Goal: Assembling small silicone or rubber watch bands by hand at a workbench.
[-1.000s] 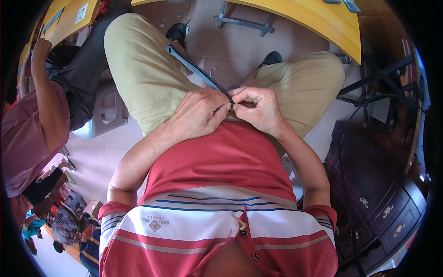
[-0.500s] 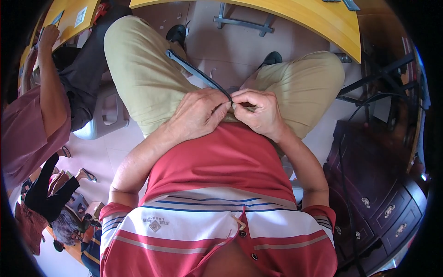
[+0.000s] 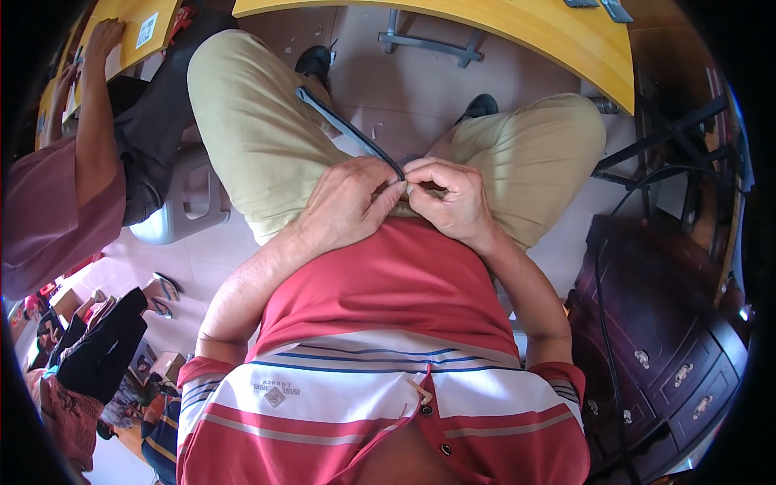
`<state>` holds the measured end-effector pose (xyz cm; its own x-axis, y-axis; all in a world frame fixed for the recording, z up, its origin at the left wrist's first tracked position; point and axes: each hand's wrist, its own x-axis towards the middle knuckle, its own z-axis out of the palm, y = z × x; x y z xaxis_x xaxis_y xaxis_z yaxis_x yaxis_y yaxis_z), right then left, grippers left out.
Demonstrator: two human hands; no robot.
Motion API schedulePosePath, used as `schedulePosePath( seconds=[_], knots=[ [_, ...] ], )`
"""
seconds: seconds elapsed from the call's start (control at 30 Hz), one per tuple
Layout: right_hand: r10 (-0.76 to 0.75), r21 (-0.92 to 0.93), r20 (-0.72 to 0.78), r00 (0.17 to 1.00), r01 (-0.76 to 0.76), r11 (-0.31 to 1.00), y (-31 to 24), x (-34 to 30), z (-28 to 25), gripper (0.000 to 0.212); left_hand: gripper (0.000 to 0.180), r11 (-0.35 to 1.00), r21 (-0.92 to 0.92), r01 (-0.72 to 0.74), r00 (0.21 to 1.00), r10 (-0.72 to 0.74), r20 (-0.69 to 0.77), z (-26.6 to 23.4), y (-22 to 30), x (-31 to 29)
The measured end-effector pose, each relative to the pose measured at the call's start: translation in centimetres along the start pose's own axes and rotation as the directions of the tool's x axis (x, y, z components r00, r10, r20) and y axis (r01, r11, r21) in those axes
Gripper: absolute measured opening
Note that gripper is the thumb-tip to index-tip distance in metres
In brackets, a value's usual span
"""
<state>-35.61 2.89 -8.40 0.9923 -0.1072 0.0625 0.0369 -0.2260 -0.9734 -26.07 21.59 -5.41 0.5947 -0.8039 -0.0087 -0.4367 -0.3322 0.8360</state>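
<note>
A long narrow strap [image 3: 343, 126], grey-blue with a black edge, slants over the inner side of my left thigh. Its far end forms a small loop, and its near end runs in between my hands above my lap. My left hand [image 3: 349, 200] pinches that near end between thumb and fingers. Close against it, my right hand [image 3: 454, 196] is closed too, with thumb and forefinger pressed together at the tip of the strap. The fingers hide the exact spot that they grip.
A yellow table [image 3: 485, 20] curves across the far side, with a grey metal foot [image 3: 428, 44] below. At left a seated person's arm [image 3: 95, 121] rests on another yellow table. A dark drawer cabinet [image 3: 655, 356] stands at right, and a black cable [image 3: 600, 299] hangs before it.
Both my hands hold nearly the same pose on the strap. The view has shifted slightly. The neighbour's hand at far left has moved a little farther over the table, and people behind have shifted.
</note>
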Motion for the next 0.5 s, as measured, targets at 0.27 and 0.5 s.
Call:
schedulePosePath(
  seconds=[0.27, 0.5],
  knots=[
    [-0.127, -0.063, 0.016, 0.992, 0.128, 0.990, -0.25, -0.05, -0.43, 0.012, 0.017, 0.994, -0.110, 0.024, 0.997, -0.016, 0.073, -0.13, -0.11, -0.14],
    [-0.030, -0.039, -0.009, 1.000, 0.030, 0.999, -0.32, -0.90, -0.16, 0.021, 0.018, 0.991, -0.112, 0.067, 0.994, -0.057, 0.089, -0.09, -0.01, -0.22]
  ],
)
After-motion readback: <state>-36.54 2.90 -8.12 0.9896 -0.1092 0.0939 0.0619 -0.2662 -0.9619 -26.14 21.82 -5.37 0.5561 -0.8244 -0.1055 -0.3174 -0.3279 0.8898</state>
